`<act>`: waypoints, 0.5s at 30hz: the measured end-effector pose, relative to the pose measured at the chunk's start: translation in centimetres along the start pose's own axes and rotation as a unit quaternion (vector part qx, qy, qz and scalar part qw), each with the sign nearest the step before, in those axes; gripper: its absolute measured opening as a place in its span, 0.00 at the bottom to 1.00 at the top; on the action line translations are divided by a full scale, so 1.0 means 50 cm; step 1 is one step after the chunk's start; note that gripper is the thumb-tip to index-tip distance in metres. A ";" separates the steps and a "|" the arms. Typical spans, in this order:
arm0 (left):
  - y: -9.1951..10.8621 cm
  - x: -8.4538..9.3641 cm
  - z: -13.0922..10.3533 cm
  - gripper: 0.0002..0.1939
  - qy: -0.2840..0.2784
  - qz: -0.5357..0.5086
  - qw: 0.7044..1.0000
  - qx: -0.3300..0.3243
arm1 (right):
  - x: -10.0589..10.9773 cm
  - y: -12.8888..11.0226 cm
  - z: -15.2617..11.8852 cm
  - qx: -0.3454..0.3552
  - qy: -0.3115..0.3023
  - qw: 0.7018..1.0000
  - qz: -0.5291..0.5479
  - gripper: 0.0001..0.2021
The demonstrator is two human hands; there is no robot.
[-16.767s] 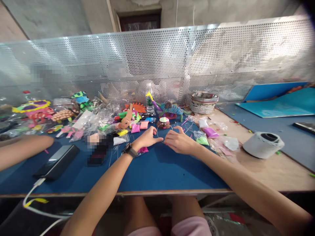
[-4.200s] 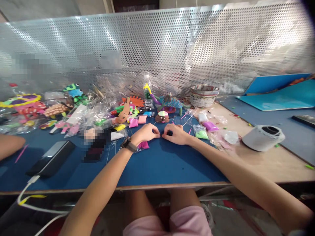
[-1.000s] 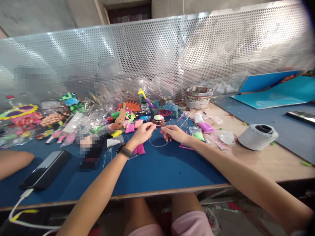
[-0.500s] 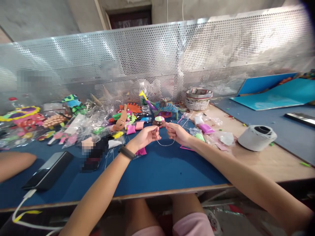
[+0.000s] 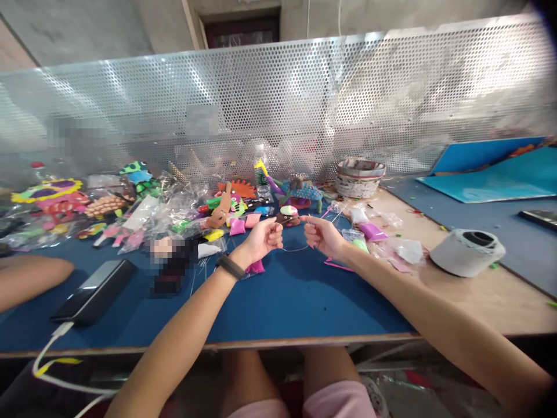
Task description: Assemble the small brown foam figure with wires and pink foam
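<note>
A thin pale strand [image 5: 296,250], wire or thread, runs between my hands above the blue table mat and sags in a shallow loop. My left hand [image 5: 266,239] has its fingers curled in and pinches one part of the strand. Opposite it, my right hand [image 5: 322,235] pinches the strand between thumb and forefinger, the forefinger reaching toward the left hand. A finer, darker length stretches between the fingertips. Just behind them sits a brown clay figure [image 5: 288,217] with white eyes and a pale green and pink top.
Clay animals and plastic bags [image 5: 161,203] crowd the left and back. A bottle [image 5: 261,168] and paper basket [image 5: 357,179] stand by the perforated metal screen [image 5: 270,104]. A thread cone [image 5: 465,253] is at right, a black power bank [image 5: 93,290] at left beside another person's arm [image 5: 32,280].
My hands are slightly farther apart and the loop of strand hangs shallower. The whole view has shifted a little, so the table things appear farther right.
</note>
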State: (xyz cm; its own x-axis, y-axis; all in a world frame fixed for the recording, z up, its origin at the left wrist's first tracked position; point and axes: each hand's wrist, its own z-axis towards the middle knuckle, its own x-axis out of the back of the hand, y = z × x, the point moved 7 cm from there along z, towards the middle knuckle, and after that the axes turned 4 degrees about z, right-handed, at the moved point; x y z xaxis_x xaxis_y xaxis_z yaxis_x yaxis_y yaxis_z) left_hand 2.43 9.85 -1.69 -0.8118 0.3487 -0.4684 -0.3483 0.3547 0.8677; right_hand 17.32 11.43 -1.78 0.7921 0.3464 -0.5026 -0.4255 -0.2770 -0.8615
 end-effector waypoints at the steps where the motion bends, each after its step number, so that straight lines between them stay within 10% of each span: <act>1: -0.001 -0.001 0.001 0.21 -0.001 0.005 1.000 0.003 | 0.001 -0.001 0.001 0.007 0.008 1.000 -0.009 0.12; 15: 0.013 0.000 -0.003 0.26 0.047 0.045 0.997 -0.047 | 0.005 0.005 0.008 0.064 0.019 0.997 -0.030 0.16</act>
State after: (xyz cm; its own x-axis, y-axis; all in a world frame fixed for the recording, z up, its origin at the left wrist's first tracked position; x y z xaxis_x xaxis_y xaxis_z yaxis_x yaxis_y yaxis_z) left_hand 2.12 9.94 -1.11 -0.8806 0.2908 -0.3741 -0.3108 0.2415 0.9193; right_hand 17.25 11.84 -2.15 0.8325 0.3236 -0.4496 -0.4277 -0.1403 -0.8930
